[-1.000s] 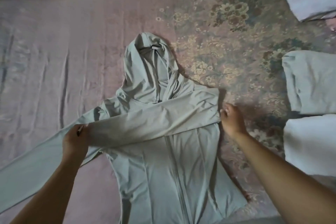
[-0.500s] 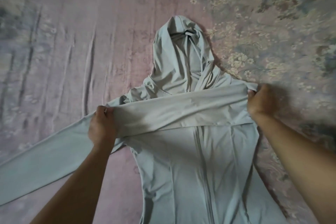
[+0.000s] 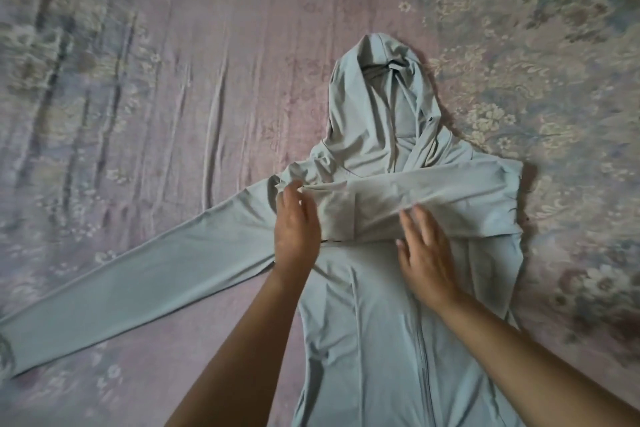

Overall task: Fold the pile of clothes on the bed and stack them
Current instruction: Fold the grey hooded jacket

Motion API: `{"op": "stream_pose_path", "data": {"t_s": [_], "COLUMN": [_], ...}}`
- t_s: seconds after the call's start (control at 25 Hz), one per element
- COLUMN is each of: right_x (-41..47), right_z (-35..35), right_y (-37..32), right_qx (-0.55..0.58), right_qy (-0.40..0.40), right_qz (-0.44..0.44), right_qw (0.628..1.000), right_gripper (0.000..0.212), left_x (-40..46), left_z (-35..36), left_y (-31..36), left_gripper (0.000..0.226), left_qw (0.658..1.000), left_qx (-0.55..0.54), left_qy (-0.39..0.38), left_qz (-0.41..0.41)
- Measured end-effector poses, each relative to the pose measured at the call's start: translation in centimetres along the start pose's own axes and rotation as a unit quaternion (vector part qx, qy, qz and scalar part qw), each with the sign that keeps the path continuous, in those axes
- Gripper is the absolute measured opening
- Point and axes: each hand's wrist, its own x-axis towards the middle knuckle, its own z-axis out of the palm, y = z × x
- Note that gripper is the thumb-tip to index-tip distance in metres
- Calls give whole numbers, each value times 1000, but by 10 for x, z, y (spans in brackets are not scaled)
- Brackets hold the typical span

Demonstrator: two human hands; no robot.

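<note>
A pale grey-green zip hoodie lies flat on the bed, hood pointing away from me. One sleeve is folded across the chest, its cuff end doubled back near the middle. The other sleeve stretches out to the lower left. My left hand rests with straight fingers on the folded sleeve's left end. My right hand lies flat with spread fingers on the chest just below the folded sleeve. Neither hand grips the cloth.
The bed is covered by a pink and lilac flowered sheet with long creases on the left. Bare sheet surrounds the hoodie on all sides. No folded stack is in view.
Both hands have let go of the sleeve ends and moved inward. The sleeve now lies folded back on the chest, and my view has shifted left, away from the folded clothes.
</note>
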Motion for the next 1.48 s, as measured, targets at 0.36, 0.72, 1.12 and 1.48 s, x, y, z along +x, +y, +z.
{"op": "stream_pose_path", "data": {"t_s": [0.36,0.72,1.12,1.48], "right_x": [34,14,-10,9], "right_z": [46,31,71,17], "right_y": [-74,-164,-242,-267], "right_qx": [-129,-109,-180,258], "right_qy": [-182,-276,-347,-275], "right_qz": [-32,-146,-129,122], "right_qw": [974,944,911,918], "right_gripper": [60,69,64,46], "left_x": [-26,-81,-81,-41], "left_z": [1,-190,-346,-314], "left_y": [-87,-224,-359,-194], "left_gripper": [59,65,38,20], "left_qw": [925,962,878,920], "left_qx": [321,261,29,-264], "left_qy": [-79,13,149,17], "left_qz": [189,-83,-454,-289]}}
